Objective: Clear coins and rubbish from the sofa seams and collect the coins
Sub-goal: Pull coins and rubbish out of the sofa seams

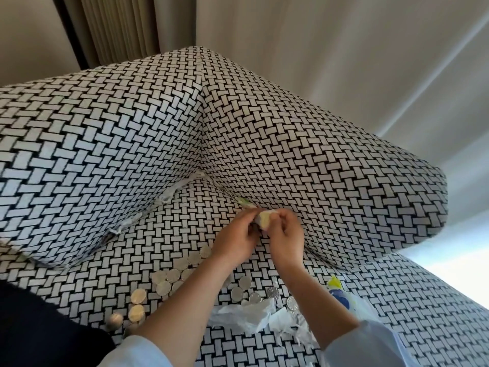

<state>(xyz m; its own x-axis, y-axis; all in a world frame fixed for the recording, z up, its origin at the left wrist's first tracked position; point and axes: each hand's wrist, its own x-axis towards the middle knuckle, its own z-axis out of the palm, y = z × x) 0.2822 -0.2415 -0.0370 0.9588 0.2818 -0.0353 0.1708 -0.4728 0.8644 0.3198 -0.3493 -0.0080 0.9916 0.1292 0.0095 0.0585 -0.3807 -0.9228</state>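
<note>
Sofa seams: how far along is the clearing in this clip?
Partly done. Many coins and a pile of torn white scraps lie out on the seat. The left hand and right hand pinch a pale yellowish scrap beside the right seam. Left: white shreds in the left seam, a green bit in the right seam, and the coins are spread, not gathered.

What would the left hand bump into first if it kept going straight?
The left hand would probably meet the sofa cushion just past the seam, pushing the pale scrap it pinches ahead; depth is unclear.
</note>
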